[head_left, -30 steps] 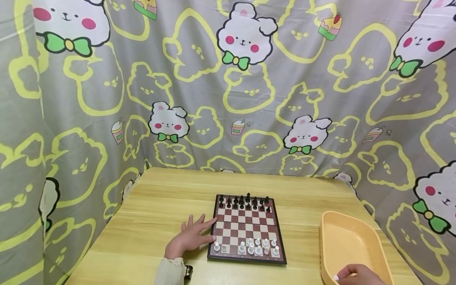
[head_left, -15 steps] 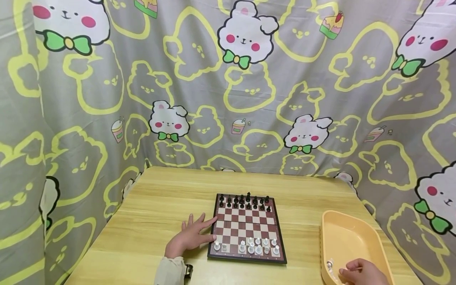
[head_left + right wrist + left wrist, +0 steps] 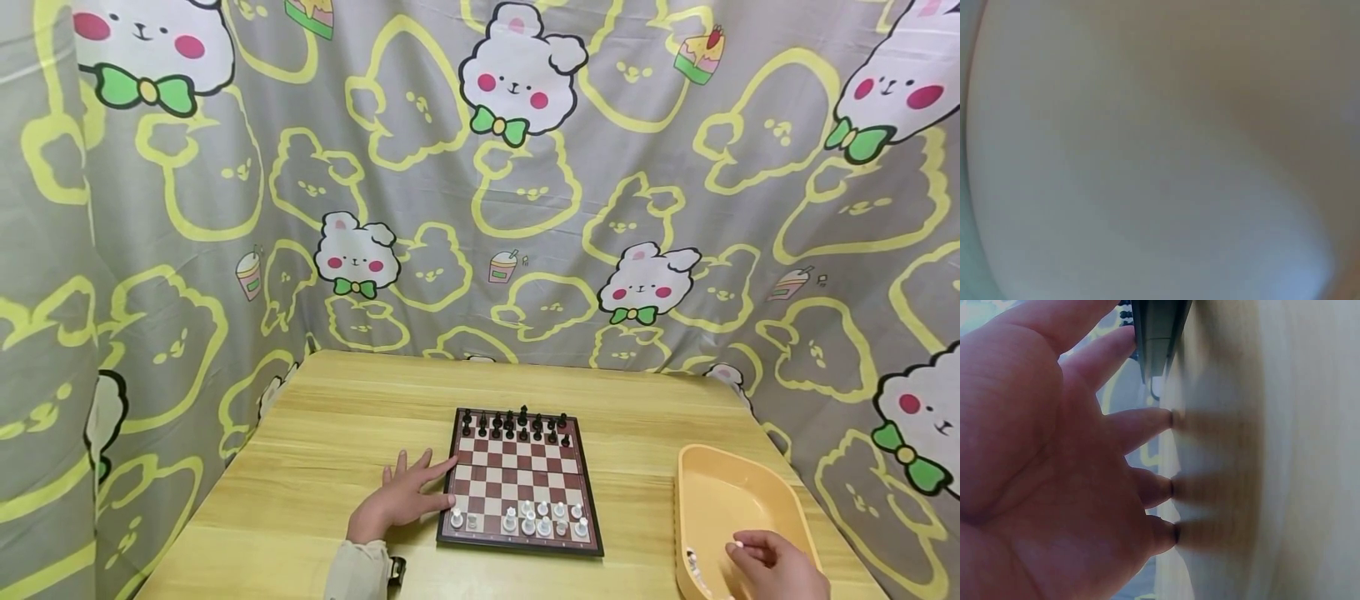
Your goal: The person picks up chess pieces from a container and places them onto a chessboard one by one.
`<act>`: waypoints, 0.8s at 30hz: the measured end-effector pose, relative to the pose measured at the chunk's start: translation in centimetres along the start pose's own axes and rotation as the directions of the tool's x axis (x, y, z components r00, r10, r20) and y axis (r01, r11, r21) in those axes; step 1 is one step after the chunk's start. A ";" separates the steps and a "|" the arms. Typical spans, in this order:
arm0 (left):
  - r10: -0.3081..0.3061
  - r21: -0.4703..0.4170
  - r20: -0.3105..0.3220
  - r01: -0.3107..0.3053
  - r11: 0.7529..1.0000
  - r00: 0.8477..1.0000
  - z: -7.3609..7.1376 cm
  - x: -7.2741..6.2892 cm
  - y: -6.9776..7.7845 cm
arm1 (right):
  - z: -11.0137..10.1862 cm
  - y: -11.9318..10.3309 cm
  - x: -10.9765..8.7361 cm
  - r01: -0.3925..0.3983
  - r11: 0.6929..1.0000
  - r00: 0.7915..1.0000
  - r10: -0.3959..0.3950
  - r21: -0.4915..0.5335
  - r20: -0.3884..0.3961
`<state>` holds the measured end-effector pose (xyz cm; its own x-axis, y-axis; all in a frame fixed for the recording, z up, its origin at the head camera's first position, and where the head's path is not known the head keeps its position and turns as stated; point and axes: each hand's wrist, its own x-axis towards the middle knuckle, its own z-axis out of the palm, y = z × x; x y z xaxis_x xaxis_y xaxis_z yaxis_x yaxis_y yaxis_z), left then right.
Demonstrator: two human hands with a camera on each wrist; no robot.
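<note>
The right hand [image 3: 776, 568] pinches a tiny white chess piece [image 3: 739, 544] over the yellow, round-cornered tray [image 3: 738, 492]. The left hand [image 3: 401, 498], fingers spread, touches the flat red-and-white checked board [image 3: 519, 476].

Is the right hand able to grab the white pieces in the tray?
Probably yes: the right hand is at the open tray, and nothing shows between it and the white pieces. It seems to pinch a small white thing, which might get in the way.
</note>
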<state>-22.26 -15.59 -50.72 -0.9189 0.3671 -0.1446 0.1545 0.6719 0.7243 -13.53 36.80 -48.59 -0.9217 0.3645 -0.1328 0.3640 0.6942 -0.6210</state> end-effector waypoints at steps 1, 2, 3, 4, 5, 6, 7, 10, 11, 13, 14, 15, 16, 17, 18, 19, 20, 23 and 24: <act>0.000 0.001 0.000 0.000 1.000 1.000 0.0 0.0 0.0 | 0.1 -0.3 -0.1 -0.003 1.000 0.999 0.003 0.010 -0.041; -0.001 0.001 0.000 0.001 1.000 1.000 0.0 0.0 0.0 | 0.1 -0.6 -0.3 -0.016 1.000 0.997 0.018 0.023 -0.078; -0.001 -0.002 0.001 0.001 1.000 1.000 0.0 0.0 0.0 | 0.2 -0.9 -0.4 -0.025 0.999 0.993 0.029 0.035 -0.114; -0.001 -0.004 0.002 0.001 1.000 1.000 0.0 0.0 0.1 | 0.2 -1.1 -0.5 -0.032 0.998 0.989 0.039 0.051 -0.143; -0.001 -0.008 0.003 0.001 1.000 1.000 0.0 0.0 0.0 | 0.3 -1.4 -0.6 -0.030 0.997 0.985 0.042 0.071 -0.169; -0.001 -0.011 0.005 0.001 1.000 1.000 0.0 0.0 0.0 | 0.4 -1.6 -0.8 -0.028 0.996 0.980 0.044 0.085 -0.194; -0.002 -0.016 0.006 0.002 1.000 1.000 0.0 0.0 0.0 | 0.5 -1.8 -0.9 -0.021 0.995 0.975 0.043 0.098 -0.217; -0.005 -0.026 0.009 0.005 1.000 1.000 -0.1 0.0 0.0 | 0.8 -2.3 -1.2 0.002 0.991 0.958 0.037 0.136 -0.284; -0.005 -0.029 0.009 0.005 1.000 1.000 -0.1 0.0 0.0 | 0.9 -2.5 -1.3 0.017 0.989 0.952 0.028 0.144 -0.305; -0.004 -0.031 0.010 0.004 1.000 1.000 -0.1 0.0 0.1 | 1.1 -2.9 -1.5 0.049 0.987 0.939 0.007 0.153 -0.345; -0.003 -0.031 0.011 0.003 1.000 1.000 -0.1 0.0 0.1 | 1.2 -3.0 -1.6 0.073 0.985 0.932 -0.010 0.159 -0.362; -0.001 -0.031 0.012 0.001 1.000 1.000 -0.1 0.0 0.1 | 1.4 -3.2 -1.6 0.096 0.982 0.925 -0.028 0.160 -0.379; 0.001 -0.033 0.013 0.000 0.999 1.000 -0.2 0.0 0.1 | 1.5 -3.4 -1.6 0.118 0.980 0.919 -0.046 0.161 -0.391; 0.002 -0.032 0.014 -0.001 0.999 1.000 -0.2 0.0 0.1 | 1.7 -3.6 -1.6 0.138 0.977 0.915 -0.064 0.160 -0.399; 0.002 -0.032 0.015 -0.002 0.999 1.000 -0.2 0.0 0.1 | 1.8 -3.8 -1.6 0.153 0.976 0.911 -0.079 0.155 -0.404; 0.003 -0.032 0.016 -0.002 0.999 1.000 -0.2 0.0 0.1 | 1.9 -3.9 -1.6 0.169 0.974 0.908 -0.093 0.154 -0.407; 0.003 -0.032 0.017 -0.002 0.999 1.000 -0.2 0.0 0.1 | 2.1 -4.1 -1.6 0.181 0.971 0.907 -0.104 0.155 -0.407; 0.002 -0.022 0.017 -0.002 1.000 1.000 -0.1 0.0 0.1 | 2.4 -4.7 -1.7 0.201 0.967 0.909 -0.125 0.155 -0.396; 0.002 -0.019 0.016 -0.002 1.000 1.000 -0.1 0.0 0.1 | 2.5 -4.9 -1.8 0.206 0.967 0.909 -0.132 0.150 -0.395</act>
<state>-22.29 -15.62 -50.58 -0.9124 0.3793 -0.1538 0.1497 0.6590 0.7371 -14.02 31.19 -47.25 -0.8330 0.4847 0.2668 0.1422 0.6536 -0.7434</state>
